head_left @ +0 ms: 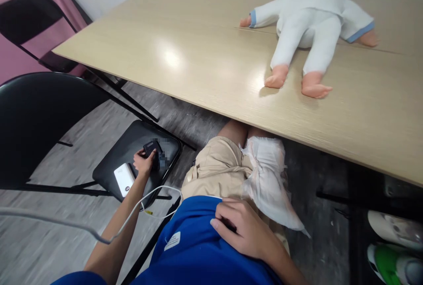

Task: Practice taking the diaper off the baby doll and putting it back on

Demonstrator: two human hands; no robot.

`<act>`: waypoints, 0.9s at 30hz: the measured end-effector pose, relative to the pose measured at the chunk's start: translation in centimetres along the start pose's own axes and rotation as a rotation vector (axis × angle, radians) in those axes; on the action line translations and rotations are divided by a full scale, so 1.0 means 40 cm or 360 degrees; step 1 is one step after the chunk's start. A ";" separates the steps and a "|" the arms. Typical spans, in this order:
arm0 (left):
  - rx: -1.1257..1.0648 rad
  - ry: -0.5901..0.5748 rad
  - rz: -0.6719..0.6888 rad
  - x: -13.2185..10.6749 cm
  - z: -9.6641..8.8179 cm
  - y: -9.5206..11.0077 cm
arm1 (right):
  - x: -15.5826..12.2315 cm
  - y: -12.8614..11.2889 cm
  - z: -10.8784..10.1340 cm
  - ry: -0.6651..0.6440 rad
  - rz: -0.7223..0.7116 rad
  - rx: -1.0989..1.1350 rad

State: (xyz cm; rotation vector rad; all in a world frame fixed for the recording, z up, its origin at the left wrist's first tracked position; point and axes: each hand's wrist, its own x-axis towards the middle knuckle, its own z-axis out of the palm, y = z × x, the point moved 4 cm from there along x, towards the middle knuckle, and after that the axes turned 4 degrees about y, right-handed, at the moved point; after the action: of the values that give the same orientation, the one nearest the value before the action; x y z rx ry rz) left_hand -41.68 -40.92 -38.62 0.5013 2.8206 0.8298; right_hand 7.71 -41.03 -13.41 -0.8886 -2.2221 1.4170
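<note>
My left hand reaches down to the black chair seat and is closed around a small black device, whose exact kind I cannot make out. Beside that hand lies a white power bank on the same seat. My right hand rests on my blue shirt with its fingers loosely bent, the thumb apart and nothing held. A crumpled white diaper lies across my thigh, near the right hand. On the table a baby doll in white clothes lies on its back, feet toward me.
The wooden table spans the view above my knees. A white cable loops across my left forearm. Black folding chairs stand at left, near a pink cloth. White and green containers are at lower right.
</note>
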 end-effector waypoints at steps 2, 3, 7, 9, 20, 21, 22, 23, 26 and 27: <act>0.0000 -0.0001 -0.0004 0.001 0.001 -0.001 | 0.000 0.000 0.001 -0.0006 0.0000 -0.0003; 0.0002 -0.0004 -0.0006 0.001 0.001 -0.002 | 0.001 0.000 0.001 -0.0011 0.0001 -0.0004; 0.0014 -0.0017 -0.0009 0.004 0.003 -0.005 | 0.002 0.000 0.000 -0.0014 0.0011 -0.0015; 0.0019 -0.0024 -0.0005 0.004 0.004 -0.005 | 0.003 -0.001 -0.001 -0.0020 0.0009 -0.0016; 0.0036 -0.0002 -0.0038 0.003 0.008 0.001 | 0.004 -0.005 -0.004 -0.0028 0.0018 0.0016; 0.0033 0.0001 -0.0040 0.003 0.008 0.001 | 0.005 -0.004 -0.005 -0.0024 0.0019 0.0014; 0.0030 0.0002 -0.0041 0.003 0.007 0.001 | 0.006 -0.003 -0.005 -0.0022 0.0020 0.0012; 0.0027 0.0003 -0.0041 0.004 0.007 0.001 | 0.007 -0.002 -0.005 -0.0018 0.0021 0.0010; 0.0020 -0.0005 -0.0035 0.004 0.006 0.000 | 0.008 -0.002 -0.005 -0.0015 0.0012 0.0011; 0.0019 -0.0008 -0.0032 0.004 0.005 -0.001 | 0.008 -0.003 -0.004 -0.0014 0.0006 0.0012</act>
State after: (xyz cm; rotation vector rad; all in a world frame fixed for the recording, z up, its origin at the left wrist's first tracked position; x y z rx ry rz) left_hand -41.78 -40.78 -38.83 0.4751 2.8226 0.8074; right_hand 7.55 -40.74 -13.26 -0.8859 -2.2217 1.4326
